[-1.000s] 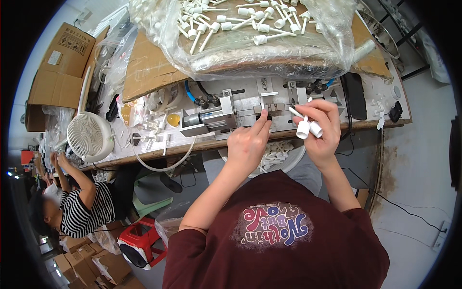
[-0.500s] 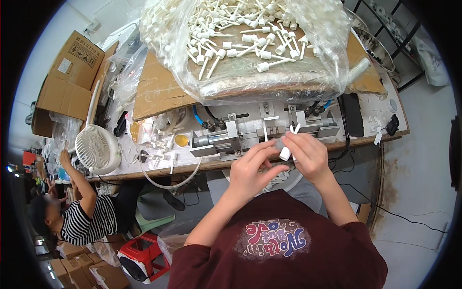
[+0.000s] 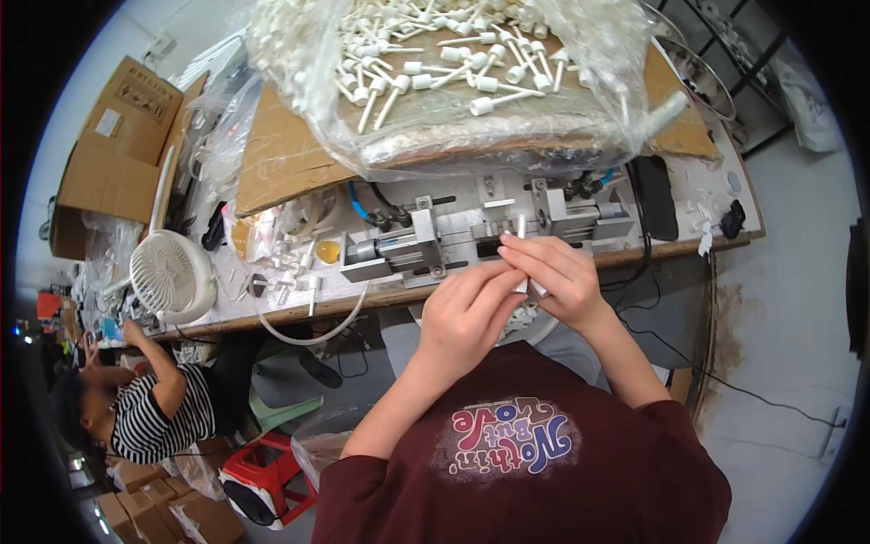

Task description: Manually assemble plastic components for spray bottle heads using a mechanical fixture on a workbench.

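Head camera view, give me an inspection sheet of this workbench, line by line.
Surface: white bench top, crowded.
Job's things: white plastic parts mostly hidden between both hands; metal fixture just behind them.
Clutter: clear bag of white stemmed parts, cardboard sheet, white fan, loose parts.
Hands: left hand and right hand together, fingers closed on the parts.
Cables: blue hoses at fixture; black cord on floor.
Surroundings: person in striped shirt, cardboard boxes.

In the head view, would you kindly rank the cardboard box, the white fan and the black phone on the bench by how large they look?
1. Cardboard box, plainly the largest.
2. White fan.
3. Black phone, the smallest.

All three sit toward the rim of the fisheye picture, which bends shapes, so this holds for looks only.
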`<action>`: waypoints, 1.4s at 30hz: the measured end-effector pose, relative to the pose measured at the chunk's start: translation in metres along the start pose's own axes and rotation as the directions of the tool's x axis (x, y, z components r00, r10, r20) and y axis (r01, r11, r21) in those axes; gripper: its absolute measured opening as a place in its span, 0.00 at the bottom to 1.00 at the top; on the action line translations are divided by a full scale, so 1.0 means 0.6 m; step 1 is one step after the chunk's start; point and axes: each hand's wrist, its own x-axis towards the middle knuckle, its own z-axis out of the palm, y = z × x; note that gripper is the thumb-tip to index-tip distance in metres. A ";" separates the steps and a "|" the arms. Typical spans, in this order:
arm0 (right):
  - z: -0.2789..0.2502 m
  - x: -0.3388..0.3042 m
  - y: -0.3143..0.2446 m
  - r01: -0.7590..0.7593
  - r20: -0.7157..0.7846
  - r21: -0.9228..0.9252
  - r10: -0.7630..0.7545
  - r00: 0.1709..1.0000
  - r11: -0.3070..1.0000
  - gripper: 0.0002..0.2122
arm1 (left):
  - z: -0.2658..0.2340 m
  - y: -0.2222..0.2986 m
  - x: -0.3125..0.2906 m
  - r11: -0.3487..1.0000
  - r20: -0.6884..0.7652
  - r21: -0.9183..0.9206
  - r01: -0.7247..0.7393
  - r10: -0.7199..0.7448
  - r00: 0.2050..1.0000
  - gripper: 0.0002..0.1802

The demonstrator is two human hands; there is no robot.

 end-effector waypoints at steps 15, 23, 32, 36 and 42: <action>-0.018 -0.023 -0.021 -0.281 -0.108 0.076 0.288 0.952 0.957 0.24 | 0.066 -0.053 -0.044 0.908 0.188 0.413 -0.070 -0.010 0.982 0.19; -0.016 -0.021 -0.013 -0.270 -0.130 0.169 0.293 0.947 0.948 0.23 | 0.070 -0.056 -0.040 0.949 0.110 0.306 0.074 -0.113 0.988 0.17; -0.004 -0.024 -0.014 -0.238 -0.108 0.063 0.244 0.964 0.969 0.19 | 0.065 -0.054 -0.031 0.914 0.173 0.399 -0.075 0.006 0.985 0.20; -0.002 -0.027 -0.014 -0.259 -0.129 0.040 0.262 0.956 0.965 0.18 | 0.070 -0.047 -0.034 0.885 0.171 0.465 -0.037 -0.049 0.984 0.17; 0.001 -0.038 -0.015 -0.291 -0.140 0.029 0.292 0.946 0.956 0.18 | 0.068 -0.059 -0.031 0.926 0.187 0.369 -0.081 0.011 0.982 0.21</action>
